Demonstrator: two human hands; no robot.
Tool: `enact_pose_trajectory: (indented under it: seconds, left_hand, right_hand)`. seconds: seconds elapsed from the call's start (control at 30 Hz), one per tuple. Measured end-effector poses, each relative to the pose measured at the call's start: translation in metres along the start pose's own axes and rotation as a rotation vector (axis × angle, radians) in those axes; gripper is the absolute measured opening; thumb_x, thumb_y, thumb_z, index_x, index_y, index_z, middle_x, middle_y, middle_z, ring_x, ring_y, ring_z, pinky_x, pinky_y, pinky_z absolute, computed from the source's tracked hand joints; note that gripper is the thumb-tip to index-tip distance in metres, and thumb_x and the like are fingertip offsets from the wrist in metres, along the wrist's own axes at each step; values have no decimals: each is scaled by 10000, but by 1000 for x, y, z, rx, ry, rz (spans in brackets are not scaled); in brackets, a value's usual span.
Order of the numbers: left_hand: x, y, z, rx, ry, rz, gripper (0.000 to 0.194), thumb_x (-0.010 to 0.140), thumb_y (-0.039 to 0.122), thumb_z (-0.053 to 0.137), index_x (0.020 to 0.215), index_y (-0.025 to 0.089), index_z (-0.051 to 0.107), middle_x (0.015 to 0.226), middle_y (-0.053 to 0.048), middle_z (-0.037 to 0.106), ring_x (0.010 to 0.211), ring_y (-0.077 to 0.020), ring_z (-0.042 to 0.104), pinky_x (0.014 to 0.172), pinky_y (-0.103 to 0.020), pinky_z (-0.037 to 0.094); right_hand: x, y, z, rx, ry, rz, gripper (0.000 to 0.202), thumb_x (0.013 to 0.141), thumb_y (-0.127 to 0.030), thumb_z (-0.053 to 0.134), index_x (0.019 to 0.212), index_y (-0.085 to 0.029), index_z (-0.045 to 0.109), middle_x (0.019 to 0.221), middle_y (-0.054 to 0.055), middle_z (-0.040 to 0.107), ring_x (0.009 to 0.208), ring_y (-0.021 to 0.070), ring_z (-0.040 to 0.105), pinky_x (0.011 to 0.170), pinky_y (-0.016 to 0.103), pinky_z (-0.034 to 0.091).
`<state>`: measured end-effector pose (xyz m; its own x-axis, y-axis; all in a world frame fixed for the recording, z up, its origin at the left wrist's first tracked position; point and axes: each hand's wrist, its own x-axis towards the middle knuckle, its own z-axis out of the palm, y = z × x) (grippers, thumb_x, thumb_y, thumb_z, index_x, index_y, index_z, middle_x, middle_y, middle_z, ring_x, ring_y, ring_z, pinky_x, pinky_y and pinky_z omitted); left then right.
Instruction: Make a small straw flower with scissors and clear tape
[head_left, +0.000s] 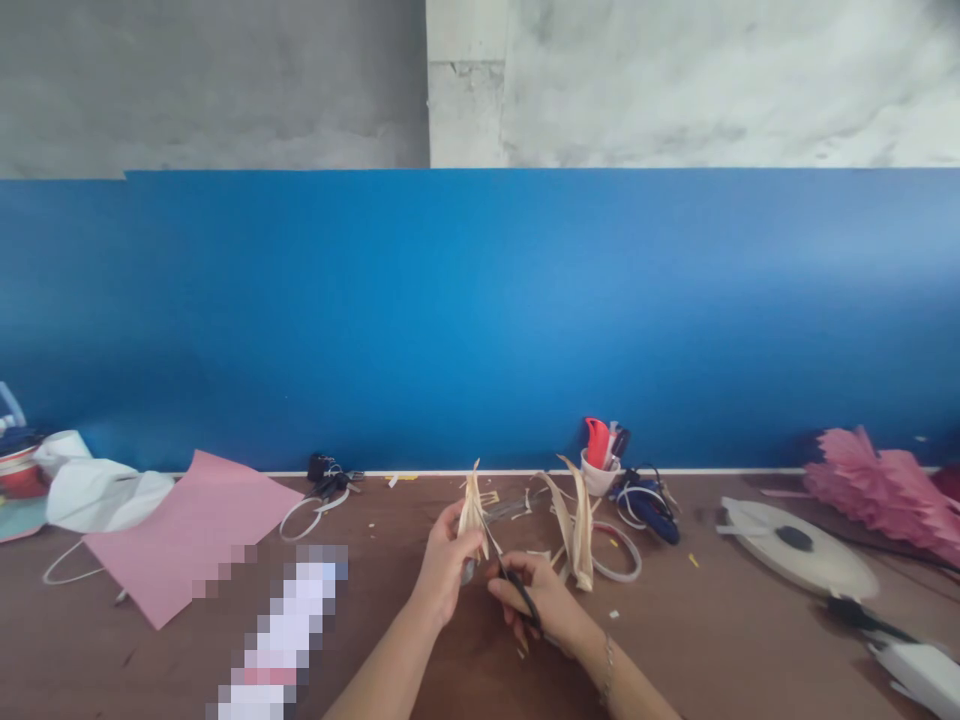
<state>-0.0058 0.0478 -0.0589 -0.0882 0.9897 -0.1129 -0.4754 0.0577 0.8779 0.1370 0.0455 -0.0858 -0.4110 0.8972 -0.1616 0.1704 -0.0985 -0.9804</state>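
Note:
My left hand (441,568) pinches a pale, dried corn husk (472,508) upright, its pointed tip rising above the fingers. My right hand (551,600) is wrapped around the black-handled scissors (525,598), whose blades reach up to the right edge of the husk. Whether the blades are closed on it I cannot tell. Just beyond my right hand, more dried husk strips (581,535) stand on the brown table (390,640). Small pale scraps lie beneath and around both hands.
A white cup (600,477) holding red-handled tools stands by the blue partition (480,320). Beside it lie a tape ring (634,565) and a dark blue item (651,512). Pink paper (195,530) lies left; a white oval device (802,550) and pink crumpled paper (877,485) sit right.

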Motion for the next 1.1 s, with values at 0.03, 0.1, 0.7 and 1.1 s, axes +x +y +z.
enact_pose_trajectory:
  seconds: [0.03,0.1,0.7,1.1]
  left_hand:
    - [0,0,0,0,0,1,474,541,125,624,1012,152,572,664,24,596,555,-95,519,538,-204,379]
    - [0,-1,0,5,2,-1,452,537,130,631,986,156,587,651,26,589,552,-98,516,533,-206,375]
    - [0,3,1,-4,2,2,383,508,150,666,888,158,623,632,35,568,537,-89,492,530,-208,376]
    - [0,2,0,-6,-8,9,344,506,151,677,846,154,618,588,42,545,511,-79,470,519,-201,359]
  right_hand:
    - [0,0,0,-8,2,1,400,647,-494,670,814,-141,584,452,-50,560,293,69,475,258,128,257]
    - [0,-1,0,-22,9,10,395,650,-490,670,816,-141,587,450,-54,557,287,66,473,254,126,256]
    - [1,3,-1,-15,21,-17,401,629,-515,679,757,-149,578,402,-81,505,259,49,402,253,134,248]
    - [2,5,-2,-50,37,-26,407,638,-525,664,765,-147,586,379,-85,480,263,57,397,265,142,235]
